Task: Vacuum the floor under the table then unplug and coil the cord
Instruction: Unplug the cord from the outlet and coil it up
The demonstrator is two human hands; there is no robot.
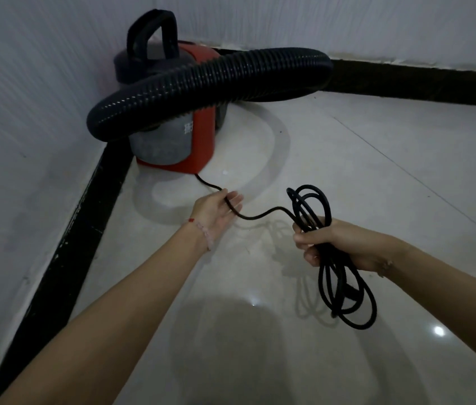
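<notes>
A red and grey canister vacuum with a black handle stands in the room's corner. Its thick black ribbed hose arches across in front of it. The black cord leaves the vacuum's base and runs over my left hand, which lies palm up with fingers apart, the cord resting across them. From there the cord continues to my right hand, which is closed around a bundle of several cord loops hanging down over the floor.
The pale glossy tile floor spreads to the right and toward me. White walls meet at the corner behind the vacuum, with a black baseboard along the left wall and along the back wall.
</notes>
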